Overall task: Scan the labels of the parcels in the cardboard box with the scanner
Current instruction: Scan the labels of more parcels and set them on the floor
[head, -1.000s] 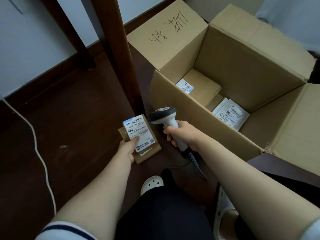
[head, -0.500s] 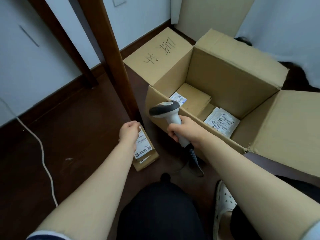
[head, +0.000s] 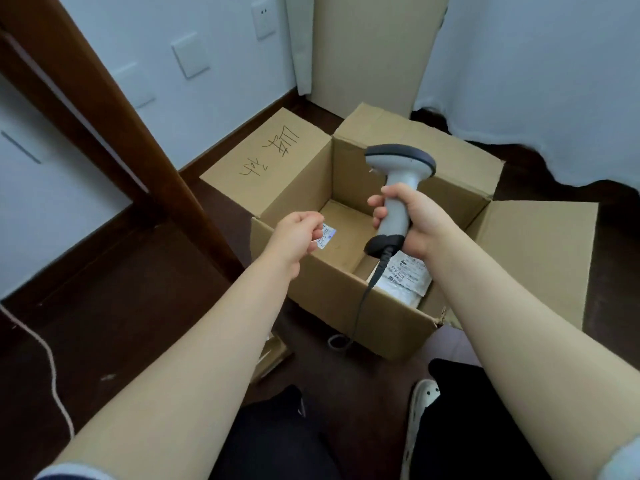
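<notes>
A small parcel lies on the floor just outside the cardboard box, half hidden under the left forearm. I'd say the step in hand is fetching the next one: the left hand hovers empty, fingers loosely curled, at the near rim over the labelled brown parcel, with a white bagged parcel beside it. The right hand grips the scanner by its handle above the box's middle, long axis near upright, cable end down, head seemingly facing the far wall, so next it likely needs tipping down onto a barcode.
</notes>
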